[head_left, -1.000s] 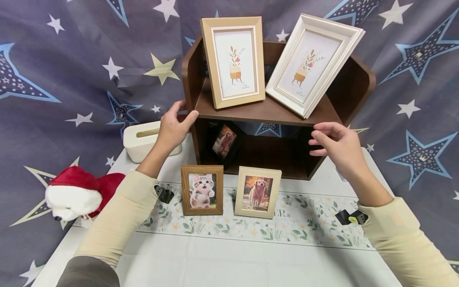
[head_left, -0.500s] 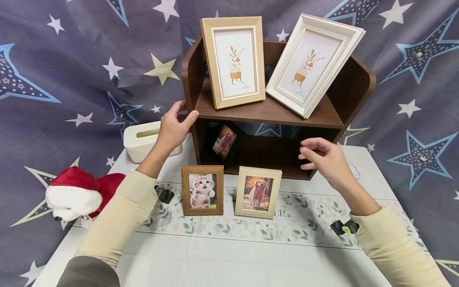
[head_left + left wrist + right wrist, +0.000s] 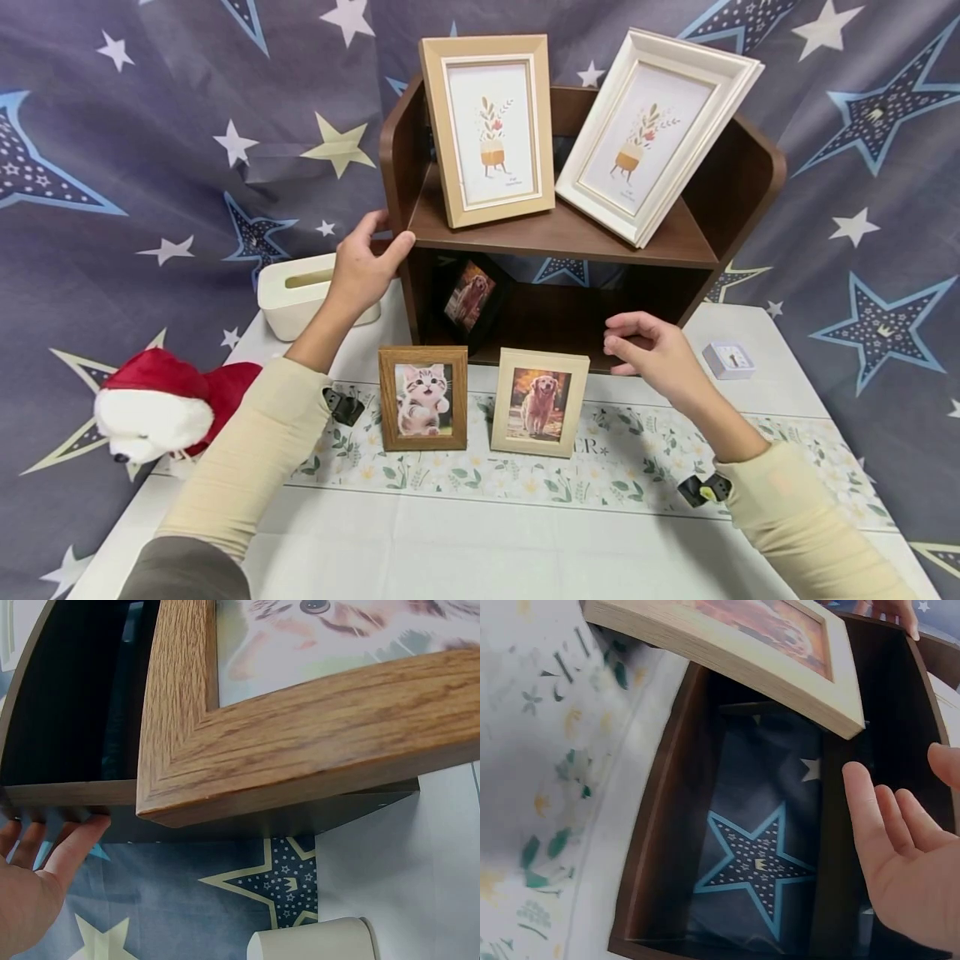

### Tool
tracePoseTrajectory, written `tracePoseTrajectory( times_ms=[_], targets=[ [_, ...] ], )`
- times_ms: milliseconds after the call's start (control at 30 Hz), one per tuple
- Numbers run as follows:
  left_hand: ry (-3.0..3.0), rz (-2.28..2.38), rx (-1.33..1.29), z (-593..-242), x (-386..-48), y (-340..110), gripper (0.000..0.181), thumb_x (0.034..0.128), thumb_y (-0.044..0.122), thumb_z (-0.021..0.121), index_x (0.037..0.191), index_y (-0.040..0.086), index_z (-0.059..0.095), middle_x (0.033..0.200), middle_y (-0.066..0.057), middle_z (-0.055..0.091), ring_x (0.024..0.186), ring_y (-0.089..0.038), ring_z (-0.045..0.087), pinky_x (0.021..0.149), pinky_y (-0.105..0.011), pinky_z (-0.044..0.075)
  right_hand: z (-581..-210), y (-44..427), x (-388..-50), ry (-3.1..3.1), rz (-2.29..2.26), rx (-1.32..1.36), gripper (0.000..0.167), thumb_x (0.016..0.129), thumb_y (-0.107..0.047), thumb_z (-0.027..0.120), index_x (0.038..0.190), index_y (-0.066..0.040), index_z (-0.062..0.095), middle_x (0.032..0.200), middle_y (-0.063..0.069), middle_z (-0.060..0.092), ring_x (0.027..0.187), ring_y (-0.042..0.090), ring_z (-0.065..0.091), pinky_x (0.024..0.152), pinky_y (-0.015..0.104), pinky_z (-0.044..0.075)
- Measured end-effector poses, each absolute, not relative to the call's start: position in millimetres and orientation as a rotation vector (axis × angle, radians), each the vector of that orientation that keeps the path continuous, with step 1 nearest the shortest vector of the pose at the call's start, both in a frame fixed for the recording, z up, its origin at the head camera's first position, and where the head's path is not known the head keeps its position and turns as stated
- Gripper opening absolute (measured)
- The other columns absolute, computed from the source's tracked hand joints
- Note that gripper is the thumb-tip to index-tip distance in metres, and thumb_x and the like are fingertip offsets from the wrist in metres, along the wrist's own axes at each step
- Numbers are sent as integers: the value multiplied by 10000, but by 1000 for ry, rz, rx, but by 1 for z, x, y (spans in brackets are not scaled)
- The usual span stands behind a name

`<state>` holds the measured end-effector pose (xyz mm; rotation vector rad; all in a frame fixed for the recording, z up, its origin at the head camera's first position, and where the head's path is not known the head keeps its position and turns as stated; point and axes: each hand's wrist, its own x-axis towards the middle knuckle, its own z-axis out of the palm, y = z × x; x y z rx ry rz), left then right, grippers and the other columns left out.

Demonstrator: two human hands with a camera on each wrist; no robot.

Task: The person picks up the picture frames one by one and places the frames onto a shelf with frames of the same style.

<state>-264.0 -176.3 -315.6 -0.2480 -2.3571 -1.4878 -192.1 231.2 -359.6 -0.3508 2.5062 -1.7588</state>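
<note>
A dark brown two-tier shelf (image 3: 555,239) stands at the back of the table. Against its left outer side rests my left hand (image 3: 366,265), thumb at the front edge; in the left wrist view the fingertips touch the panel. My right hand (image 3: 654,357) hovers before the lower tier, fingers loosely bent, holding nothing. Just left of it a pale wood picture frame (image 3: 540,448) with a dog photo stands on the table. Beside that is a brown wood picture frame (image 3: 423,443) with a kitten photo. A dark frame (image 3: 470,298) with a dog photo leans inside the lower tier.
On the upper tier are a tan frame (image 3: 491,215) and a tilted white frame (image 3: 600,208). A cream tissue box (image 3: 288,302) and a plush toy in red (image 3: 161,412) stand at left. A small lilac clock (image 3: 729,360) sits at right. A floral runner (image 3: 637,467) crosses the table.
My right hand has come away from the shelf's right side, moving left and down toward the pale frame, uncovering the small clock. The left hand and the frames have stayed put.
</note>
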Motion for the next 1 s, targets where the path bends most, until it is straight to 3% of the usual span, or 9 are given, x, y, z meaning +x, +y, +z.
tracePoseTrajectory(
  times_ms=[267, 1000],
  targets=[
    [-2362, -1484, -242, -317, -265, -177, 559, 983, 406, 641, 1433, 91, 535, 1370, -159, 621, 1132, -290, 663, 650, -129, 559, -373, 224, -192, 2484, -1660, -355, 379, 989, -144, 673, 1306, 42, 579, 1265, 304, 576, 930, 24, 682, 743, 308, 641],
    [-2375, -1473, -244, -315, -264, -177, 560, 984, 407, 641, 1434, 91, 533, 1370, -166, 622, 1151, -298, 658, 666, -118, 549, -401, 219, -195, 2410, -1681, -327, 332, 970, -82, 680, 1267, 46, 604, 1142, 205, 629, 890, 75, 692, 731, 358, 647]
  ],
)
